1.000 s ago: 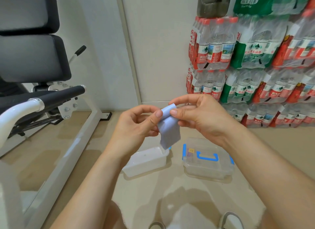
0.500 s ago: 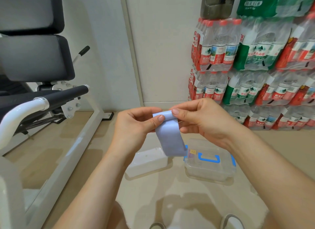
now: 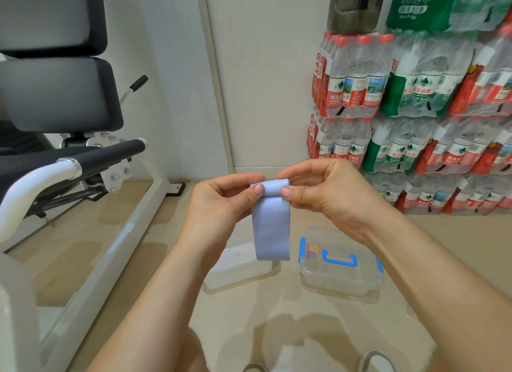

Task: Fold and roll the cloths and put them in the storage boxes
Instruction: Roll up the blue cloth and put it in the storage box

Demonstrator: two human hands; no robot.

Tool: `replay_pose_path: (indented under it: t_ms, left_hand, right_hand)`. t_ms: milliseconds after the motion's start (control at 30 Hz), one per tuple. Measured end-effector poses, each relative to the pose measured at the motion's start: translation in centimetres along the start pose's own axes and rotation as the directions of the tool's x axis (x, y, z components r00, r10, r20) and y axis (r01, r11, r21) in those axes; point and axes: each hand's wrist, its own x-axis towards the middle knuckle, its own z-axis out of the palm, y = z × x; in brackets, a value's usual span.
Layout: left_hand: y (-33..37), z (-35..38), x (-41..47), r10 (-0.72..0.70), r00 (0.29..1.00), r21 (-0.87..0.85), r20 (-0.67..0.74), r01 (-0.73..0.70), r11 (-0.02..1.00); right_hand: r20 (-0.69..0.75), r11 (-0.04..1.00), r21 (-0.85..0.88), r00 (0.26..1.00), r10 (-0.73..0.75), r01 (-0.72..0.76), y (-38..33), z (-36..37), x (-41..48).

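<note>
Both hands up: left hand point(image 3: 221, 202) and right hand point(image 3: 329, 197) each pinch the rolled top edge of a smooth lilac cloth point(image 3: 271, 224), its flat strip hanging above two clear plastic boxes point(image 3: 342, 266), one seemingly lidless.

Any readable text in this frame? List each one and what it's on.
"农夫山泉": red labels on the bottle pack, repeated on neighbouring packs.
"用纯净水": green pack at top; the character before it is blurred.
Unreadable: small print on the labels; yellow sticker on the storage box.
</note>
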Motion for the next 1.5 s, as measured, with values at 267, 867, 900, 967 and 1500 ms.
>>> replay_pose_path:
  t_ms: [267,867,900,967,1500]
  left_hand:
    - [-0.1,0.2,0.0,0.054,0.999,-0.030,-0.006,-0.054,0.998]
    - [0.2,0.5,-0.5,0.209,0.949,0.325,0.236,-0.280,0.904]
    - [0.4,0.2,-0.6,0.168,0.936,0.332,0.310,-0.272,0.903]
    - [0.8,-0.2,-0.9,0.076,0.900,0.339,0.428,-0.238,0.910]
    - [1.2,-0.7,-1.1,0.090,0.849,0.063,0.521,-0.143,0.988]
  right_hand:
    - [0.130,0.987,0.066,0.982,0.134,-0.144,0.0,-0.2,-0.2]
    - [-0.025,0.999,-0.024,0.999,0.027,-0.028,0.1,-0.2,0.3]
    - [0.023,0.998,-0.023,0.998,0.056,-0.055,0.0,-0.6,0.2]
    - [0.140,0.993,-0.016,0.983,0.114,-0.113,-0.2,-1.2,-0.1]
    - [0.356,0.984,0.086,0.927,0.114,-0.154,-0.6,-1.4,-0.4]
